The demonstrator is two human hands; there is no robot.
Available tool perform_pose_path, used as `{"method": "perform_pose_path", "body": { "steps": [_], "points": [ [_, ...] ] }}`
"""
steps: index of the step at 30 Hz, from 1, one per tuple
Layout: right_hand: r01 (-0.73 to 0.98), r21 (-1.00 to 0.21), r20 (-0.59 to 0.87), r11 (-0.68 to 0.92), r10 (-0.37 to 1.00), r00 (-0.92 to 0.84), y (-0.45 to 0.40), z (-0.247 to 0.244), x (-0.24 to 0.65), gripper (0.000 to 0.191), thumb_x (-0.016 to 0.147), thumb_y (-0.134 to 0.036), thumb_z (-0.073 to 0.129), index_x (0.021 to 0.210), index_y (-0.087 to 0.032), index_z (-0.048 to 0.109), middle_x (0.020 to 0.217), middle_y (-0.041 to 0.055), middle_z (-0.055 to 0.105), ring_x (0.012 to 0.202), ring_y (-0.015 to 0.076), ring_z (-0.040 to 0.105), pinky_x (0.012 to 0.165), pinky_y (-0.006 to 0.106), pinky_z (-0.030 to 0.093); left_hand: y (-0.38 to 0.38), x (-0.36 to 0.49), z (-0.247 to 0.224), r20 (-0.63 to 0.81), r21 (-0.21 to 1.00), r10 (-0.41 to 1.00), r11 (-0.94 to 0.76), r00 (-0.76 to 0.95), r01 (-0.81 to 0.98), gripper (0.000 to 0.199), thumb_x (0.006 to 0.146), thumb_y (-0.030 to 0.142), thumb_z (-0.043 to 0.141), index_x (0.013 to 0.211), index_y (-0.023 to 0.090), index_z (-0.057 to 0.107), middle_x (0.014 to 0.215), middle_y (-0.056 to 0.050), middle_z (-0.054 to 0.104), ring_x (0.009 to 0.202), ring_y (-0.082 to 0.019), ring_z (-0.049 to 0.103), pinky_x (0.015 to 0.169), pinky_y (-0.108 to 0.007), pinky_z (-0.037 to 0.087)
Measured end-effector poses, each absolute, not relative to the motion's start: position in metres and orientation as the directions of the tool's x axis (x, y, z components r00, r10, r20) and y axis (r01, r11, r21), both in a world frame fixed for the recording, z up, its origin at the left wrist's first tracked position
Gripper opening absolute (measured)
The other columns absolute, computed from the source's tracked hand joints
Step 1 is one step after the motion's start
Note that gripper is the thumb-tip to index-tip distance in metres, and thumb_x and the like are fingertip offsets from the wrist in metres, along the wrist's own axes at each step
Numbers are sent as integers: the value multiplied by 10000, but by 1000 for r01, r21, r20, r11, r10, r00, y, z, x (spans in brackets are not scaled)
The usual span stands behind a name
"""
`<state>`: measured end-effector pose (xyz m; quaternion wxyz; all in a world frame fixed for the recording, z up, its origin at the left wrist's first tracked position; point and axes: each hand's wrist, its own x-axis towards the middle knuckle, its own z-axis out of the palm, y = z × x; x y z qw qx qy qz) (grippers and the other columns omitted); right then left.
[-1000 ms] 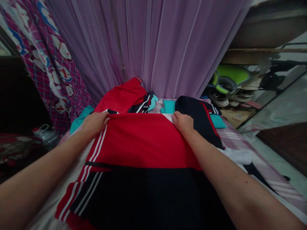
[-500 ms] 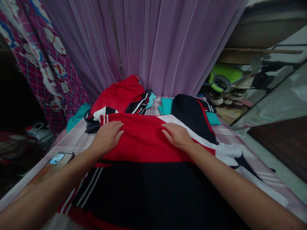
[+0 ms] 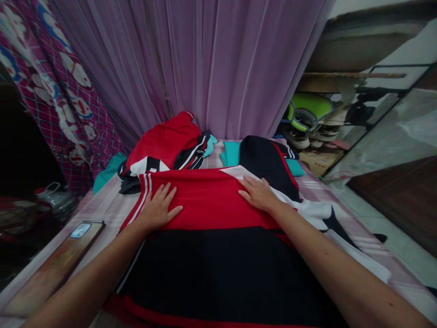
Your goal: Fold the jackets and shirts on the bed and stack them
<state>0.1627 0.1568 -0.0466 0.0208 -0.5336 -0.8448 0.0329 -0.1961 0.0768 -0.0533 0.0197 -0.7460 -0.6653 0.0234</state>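
A red, white and dark navy jacket (image 3: 208, 196) lies spread over the table, its striped ribbed edge toward the left. My left hand (image 3: 160, 207) rests flat on the red part near that edge, fingers spread. My right hand (image 3: 257, 192) lies on the red part close to the white band, fingers stretched out. The navy part (image 3: 218, 269) stretches between my forearms toward me. On the right a white and navy sleeve (image 3: 316, 212) passes partly behind my right forearm.
Behind the jacket sits a heap of red and navy clothes (image 3: 164, 141). Folded teal cloth (image 3: 231, 153) lies at the back right. A phone (image 3: 58, 264) rests at the table's left. Purple curtains (image 3: 205, 68) hang behind; a shoe rack (image 3: 314, 132) stands right.
My left hand has moved slightly down and spread flat on the red cloth. The striped edge on the left now lies more unfolded. My right hand has shifted slightly to the right.
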Motion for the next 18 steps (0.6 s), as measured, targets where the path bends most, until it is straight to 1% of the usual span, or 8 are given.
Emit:
{"method": "perform_pose_path", "body": {
  "steps": [3, 5, 8, 11, 13, 14, 16, 18],
  "points": [
    [860, -125, 62, 494, 869, -490, 133, -46, 156, 596, 996, -536, 295, 1531, -287, 374, 1617, 104, 301, 1487, 314, 251, 1182, 610, 161, 77, -196, -53, -18, -55, 993, -119, 118, 991, 753, 932, 601, 370, 1547, 169, 316, 1630, -181, 211, 1497, -370, 214, 1136, -620, 258],
    [844, -153, 14, 514, 855, -518, 122, -50, 154, 617, 988, -574, 289, 1538, -303, 359, 1630, 94, 267, 1500, 314, 214, 1185, 601, 162, 77, -197, -56, -7, -59, 993, -119, 119, 991, 743, 934, 594, 370, 1547, 178, 317, 1630, -178, 214, 1497, -366, 217, 1134, -619, 258],
    [855, -154, -94, 495, 854, -511, 116, -53, 151, 634, 984, -587, 296, 1543, -292, 345, 1635, 99, 247, 1508, 303, 190, 1188, 597, 153, 79, -196, -56, -7, -66, 994, -107, 107, 992, 739, 934, 587, 368, 1547, 178, 315, 1632, -174, 212, 1495, -365, 225, 1138, -619, 252],
    [887, -154, -166, 436, 874, -458, 111, -39, 147, 628, 998, -553, 281, 1550, -258, 330, 1635, 113, 239, 1510, 286, 186, 1189, 583, 165, 83, -193, -49, -54, -52, 995, -84, 81, 995, 749, 934, 579, 372, 1557, 171, 285, 1637, -164, 197, 1502, -355, 208, 1145, -608, 254],
    [904, -162, -172, 396, 891, -421, 97, -22, 146, 613, 1007, -525, 275, 1545, -241, 343, 1625, 118, 271, 1504, 281, 212, 1185, 580, 183, 80, -190, -39, -72, -46, 996, -63, 59, 997, 740, 943, 552, 373, 1559, 155, 271, 1632, -164, 214, 1504, -340, 207, 1157, -598, 243],
    [906, -169, -153, 389, 897, -414, 85, -15, 146, 600, 1008, -514, 280, 1538, -243, 362, 1614, 116, 299, 1497, 283, 235, 1182, 582, 192, 74, -187, -34, -49, -47, 997, -54, 52, 997, 722, 950, 531, 371, 1554, 146, 284, 1627, -166, 232, 1502, -336, 215, 1164, -592, 236],
    [896, -182, -81, 405, 902, -424, 56, -4, 148, 570, 1006, -503, 304, 1510, -261, 415, 1588, 106, 362, 1475, 290, 290, 1176, 587, 204, 54, -179, -25, 48, -43, 996, -71, 73, 997, 659, 963, 489, 365, 1523, 141, 363, 1608, -160, 295, 1490, -331, 258, 1175, -567, 235],
    [884, -184, -5, 429, 899, -438, 22, -3, 152, 545, 1004, -499, 324, 1485, -281, 455, 1567, 103, 401, 1459, 297, 322, 1174, 593, 201, 21, -167, -22, 142, -15, 979, -147, 148, 989, 579, 973, 467, 357, 1461, 181, 478, 1568, -130, 396, 1463, -315, 328, 1178, -532, 259]
  ]
}}
